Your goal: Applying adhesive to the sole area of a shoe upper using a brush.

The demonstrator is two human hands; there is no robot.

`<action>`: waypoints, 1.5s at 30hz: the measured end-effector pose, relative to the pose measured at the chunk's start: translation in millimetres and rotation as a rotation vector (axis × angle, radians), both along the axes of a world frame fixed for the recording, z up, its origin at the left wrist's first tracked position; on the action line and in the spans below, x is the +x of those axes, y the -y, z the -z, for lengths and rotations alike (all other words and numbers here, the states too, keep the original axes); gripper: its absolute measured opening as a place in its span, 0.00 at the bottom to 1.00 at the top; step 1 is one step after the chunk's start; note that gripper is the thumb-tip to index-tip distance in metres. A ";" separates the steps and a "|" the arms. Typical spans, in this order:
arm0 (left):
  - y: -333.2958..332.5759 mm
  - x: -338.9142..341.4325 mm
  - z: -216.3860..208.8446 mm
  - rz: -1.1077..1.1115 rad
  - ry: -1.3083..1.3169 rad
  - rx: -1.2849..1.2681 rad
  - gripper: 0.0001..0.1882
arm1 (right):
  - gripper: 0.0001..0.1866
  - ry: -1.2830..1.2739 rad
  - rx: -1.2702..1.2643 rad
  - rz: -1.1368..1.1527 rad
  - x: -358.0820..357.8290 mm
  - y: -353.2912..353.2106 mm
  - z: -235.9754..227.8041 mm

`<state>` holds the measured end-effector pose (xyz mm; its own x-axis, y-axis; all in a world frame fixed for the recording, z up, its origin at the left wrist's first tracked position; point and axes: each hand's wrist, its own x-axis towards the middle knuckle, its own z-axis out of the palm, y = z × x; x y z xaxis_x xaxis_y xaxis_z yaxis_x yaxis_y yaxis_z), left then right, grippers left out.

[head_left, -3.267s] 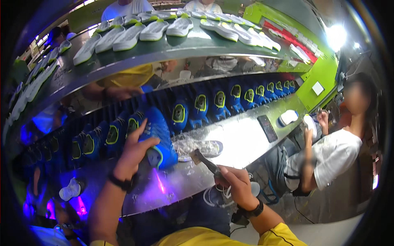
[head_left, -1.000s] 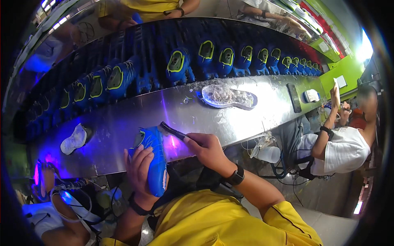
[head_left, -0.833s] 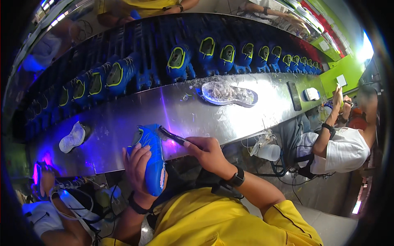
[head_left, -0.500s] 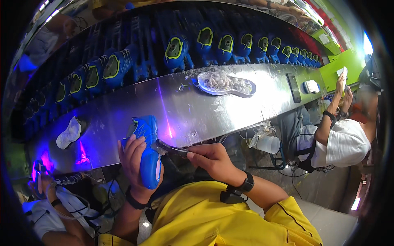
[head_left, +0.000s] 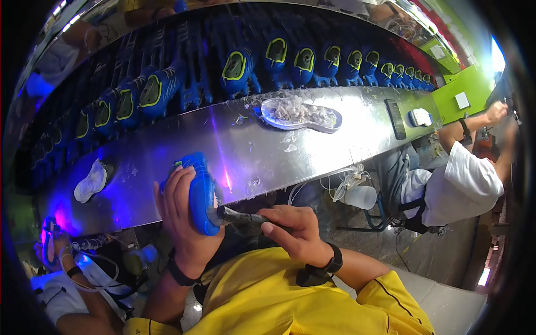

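A blue shoe [head_left: 202,192] is gripped in my left hand [head_left: 187,218], its fingers wrapped over the upper and its side turned toward my right hand. Between the fingers of my right hand [head_left: 293,230] is a slim black brush [head_left: 243,217]. Its head touches the lower end of the shoe; the bristles there are hard to make out. Beyond the shoe, a pale sole [head_left: 301,115] covered with whitish fluffy scraps lies on the metal bench [head_left: 245,162].
Several blue shoes [head_left: 304,60] with yellow-green collars stand on a dark rack behind the bench. A white sole [head_left: 91,181] lies at left, a dark bar [head_left: 396,119] and a white block [head_left: 420,117] at right. Co-workers [head_left: 469,178] sit on either side.
The brush has moved down along the shoe toward its lower end, and its handle has turned in my right hand. The shoe has tilted slightly. The right co-worker's hands have shifted outward.
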<state>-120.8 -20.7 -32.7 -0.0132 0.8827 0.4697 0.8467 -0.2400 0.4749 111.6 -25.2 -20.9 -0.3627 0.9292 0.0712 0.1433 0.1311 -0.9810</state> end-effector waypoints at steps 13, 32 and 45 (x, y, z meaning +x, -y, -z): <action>-51.0 -2.2 -46.4 0.033 -0.015 -0.137 0.37 | 0.13 0.252 0.450 0.098 8.7 -52.1 -48.0; -108.2 -98.4 -51.3 0.209 0.186 -0.469 0.37 | 0.12 -0.043 0.264 0.073 -75.2 -104.1 34.4; -81.8 -126.1 -48.0 0.224 0.487 -0.370 0.54 | 0.14 0.217 0.020 0.107 -48.5 -53.8 -12.4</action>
<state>-246.9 61.2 15.3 0.0550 0.9911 0.1209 0.4619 -0.1326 0.8770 63.1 28.5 -8.5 -0.2712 0.9623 0.0207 0.3643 0.1225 -0.9232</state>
